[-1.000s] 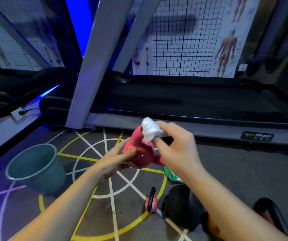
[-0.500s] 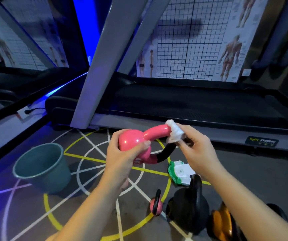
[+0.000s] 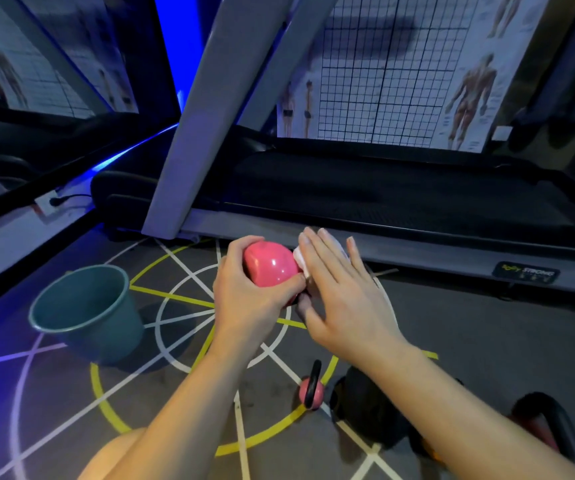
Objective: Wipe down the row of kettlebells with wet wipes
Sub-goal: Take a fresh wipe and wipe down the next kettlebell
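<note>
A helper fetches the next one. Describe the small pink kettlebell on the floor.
From the treadmill, look down to the yellow floor ring. On its near right edge stands the small pink kettlebell, left of a black kettlebell; it is far smaller, with a thin black handle.

The right hand (image 3: 345, 299) covers most of the wet wipe (image 3: 299, 259); only a white edge shows. The handle of the pink kettlebell (image 3: 272, 266) is hidden behind the left hand (image 3: 244, 299) and the right hand. The black kettlebell (image 3: 365, 407) is partly concealed by the right forearm (image 3: 469, 403). The treadmill label (image 3: 525, 273) is too blurred to read.
</note>
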`<state>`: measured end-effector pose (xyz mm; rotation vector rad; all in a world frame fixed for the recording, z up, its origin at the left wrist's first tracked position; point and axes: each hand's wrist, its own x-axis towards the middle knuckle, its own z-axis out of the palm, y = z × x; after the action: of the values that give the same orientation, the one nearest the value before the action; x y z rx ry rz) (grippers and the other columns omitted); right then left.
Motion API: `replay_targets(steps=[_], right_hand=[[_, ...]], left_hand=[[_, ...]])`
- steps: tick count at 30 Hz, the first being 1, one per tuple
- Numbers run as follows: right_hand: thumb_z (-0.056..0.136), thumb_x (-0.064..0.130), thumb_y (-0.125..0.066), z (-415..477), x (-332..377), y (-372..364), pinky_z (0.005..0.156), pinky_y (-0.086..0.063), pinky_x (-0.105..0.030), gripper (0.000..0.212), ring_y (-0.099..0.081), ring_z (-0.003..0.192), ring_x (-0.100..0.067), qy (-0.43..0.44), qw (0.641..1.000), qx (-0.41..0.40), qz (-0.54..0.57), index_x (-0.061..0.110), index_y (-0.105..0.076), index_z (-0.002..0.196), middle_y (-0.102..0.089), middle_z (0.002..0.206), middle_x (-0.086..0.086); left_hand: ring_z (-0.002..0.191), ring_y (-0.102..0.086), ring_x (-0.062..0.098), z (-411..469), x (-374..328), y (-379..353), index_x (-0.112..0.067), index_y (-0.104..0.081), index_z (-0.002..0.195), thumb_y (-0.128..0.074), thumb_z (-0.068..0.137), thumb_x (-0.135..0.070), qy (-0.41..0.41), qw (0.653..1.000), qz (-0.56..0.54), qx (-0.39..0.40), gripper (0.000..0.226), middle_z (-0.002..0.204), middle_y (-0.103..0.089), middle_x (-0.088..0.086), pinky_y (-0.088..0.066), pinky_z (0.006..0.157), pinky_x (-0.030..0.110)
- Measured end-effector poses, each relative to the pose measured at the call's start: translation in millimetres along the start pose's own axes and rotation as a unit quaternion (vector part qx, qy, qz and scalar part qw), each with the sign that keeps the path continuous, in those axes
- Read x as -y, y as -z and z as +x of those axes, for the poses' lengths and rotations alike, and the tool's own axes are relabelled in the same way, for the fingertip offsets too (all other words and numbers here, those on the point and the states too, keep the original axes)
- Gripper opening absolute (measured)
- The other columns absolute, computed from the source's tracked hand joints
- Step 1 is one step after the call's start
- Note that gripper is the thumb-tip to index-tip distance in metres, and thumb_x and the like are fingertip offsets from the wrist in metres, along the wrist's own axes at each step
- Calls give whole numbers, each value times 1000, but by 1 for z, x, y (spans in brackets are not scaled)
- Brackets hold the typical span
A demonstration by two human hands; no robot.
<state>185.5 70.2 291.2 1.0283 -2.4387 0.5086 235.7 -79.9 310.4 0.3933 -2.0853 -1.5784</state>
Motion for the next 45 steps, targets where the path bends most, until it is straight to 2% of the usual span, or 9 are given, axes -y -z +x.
replay_targets(steps=[4, 7, 11, 19, 28, 33, 36, 40, 45], right_hand=[[95, 16, -42, 4, -15, -2, 123, -25, -47, 53, -42, 144, -23, 50, 995, -74, 42, 4, -49, 146, -52, 149, -9], [95, 11, -42, 3, -26, -5, 120, -30, -47, 51, -46, 140, -26, 65, 994, -75, 39, -1, -50, 143, -53, 147, -14], [96, 19, -39, 4, -38, -4, 113, -40, -53, 50, -50, 135, -23, -15, 993, -88, 71, -1, -54, 140, -57, 142, -14], [95, 7, -37, 3, -13, -19, 125, -18, -37, 50, -38, 144, -26, 92, 987, -29, 125, -5, -48, 143, -47, 150, -19], [96, 19, -32, 0, -21, -36, 119, -31, -45, 54, -41, 139, -14, 0, 986, -16, 164, -1, -50, 143, -50, 148, -12], [94, 8, -34, 5, 4, -41, 124, -19, -37, 52, -37, 144, -25, 32, 984, -14, 176, -5, -50, 142, -47, 150, -20], [92, 2, -37, 6, -13, -39, 123, -21, -43, 51, -42, 141, -27, 71, 985, -5, 160, -7, -51, 140, -50, 147, -21], [93, 3, -45, 9, -30, -31, 117, -32, -48, 50, -48, 137, -19, -23, 984, -49, 168, 0, -51, 142, -54, 145, -12], [92, 2, -40, 5, 20, -40, 123, -25, -45, 50, -44, 141, -30, 91, 981, -33, 170, -7, -50, 140, -50, 147, -22]], left_hand=[[100, -53, 1, -1, 0, 4, -48, -50, 122, -94, 60, -35, -22, 999, 26, 10, 77, 118, -50, -19, -44, 71, 16], [104, -55, 4, -2, 4, 6, -47, -50, 123, -96, 59, -36, -39, 999, 36, 11, 79, 122, -51, -16, -49, 74, 20], [101, -58, 7, -2, 7, 6, -47, -51, 121, -96, 59, -34, -27, 999, 21, -1, 78, 121, -52, -16, -48, 71, 19], [103, -57, 4, -3, 11, 11, -44, -53, 121, -95, 54, -40, -37, 997, 66, 11, 80, 121, -55, -12, -49, 74, 19], [103, -58, 10, -1, 27, 20, -42, -54, 119, -97, 55, -36, 4, 997, 74, 0, 77, 120, -56, -10, -48, 74, 22], [101, -58, 10, -4, 24, 24, -42, -54, 120, -94, 57, -35, 24, 998, 60, -25, 75, 122, -57, -7, -44, 69, 16], [100, -57, 8, -5, 21, 29, -43, -53, 120, -95, 58, -33, 17, 998, 57, -24, 76, 121, -55, -8, -42, 69, 15], [99, -58, 9, -5, 22, 33, -43, -54, 118, -96, 58, -31, 11, 999, 39, -26, 74, 120, -56, -10, -44, 69, 17], [97, -60, 7, -4, 23, 28, -42, -55, 119, -94, 56, -31, 8, 999, 39, -31, 74, 117, -58, -8, -52, 72, 18]])
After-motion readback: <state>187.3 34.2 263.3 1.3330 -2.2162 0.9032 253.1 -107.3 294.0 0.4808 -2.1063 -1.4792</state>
